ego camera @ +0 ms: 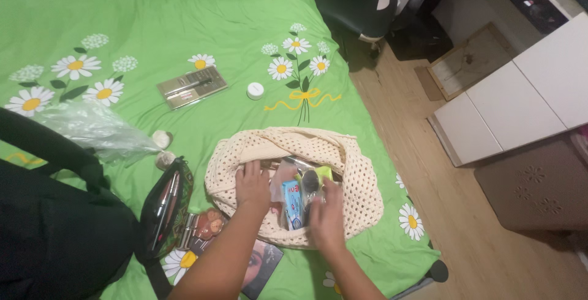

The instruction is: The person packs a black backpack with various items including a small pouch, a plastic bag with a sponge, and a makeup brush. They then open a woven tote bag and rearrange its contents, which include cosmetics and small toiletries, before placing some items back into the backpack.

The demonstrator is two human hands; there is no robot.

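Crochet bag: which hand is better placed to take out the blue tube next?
Probably the right hand: it is already inside the cream crochet bag, beside the blue tube. The left hand rests on the bag's opening rim, seemingly holding it open.

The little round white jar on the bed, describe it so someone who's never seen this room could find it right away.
Start from the green bedspread printed with daisies. Above the cream crochet bag that both hands are in, find the printed bouquet tied with a yellow bow. The small round white jar lies just left of it, right of the flat rectangular makeup palette; it is the only plain white disc there.
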